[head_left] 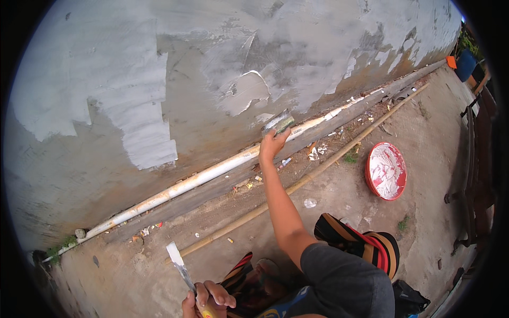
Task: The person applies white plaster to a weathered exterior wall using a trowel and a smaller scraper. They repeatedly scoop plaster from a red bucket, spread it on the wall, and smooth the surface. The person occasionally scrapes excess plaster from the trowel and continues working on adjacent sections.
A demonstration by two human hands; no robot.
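Observation:
My right hand (pixel 272 146) is closed around a plastering trowel (pixel 279 121), low against the grey wall (pixel 199 114). White smears cover the trowel's face. Just above it, a fresh patch of pale putty (pixel 248 91) with a raised edge sticks to the wall. At the bottom of the head view, my left hand (pixel 205 298) grips a putty knife (pixel 182 268) by its yellowish handle. The knife points up and away from me, its blade tip coated white. It touches nothing.
A white pipe (pixel 183 186) runs along the wall's foot, with a long bamboo pole (pixel 313 175) on the ground nearer me. A red basin (pixel 405 183) of white putty stands to the right. Litter (pixel 314 153) is scattered between pipe and pole. Dark furniture (pixel 476 169) lines the far right.

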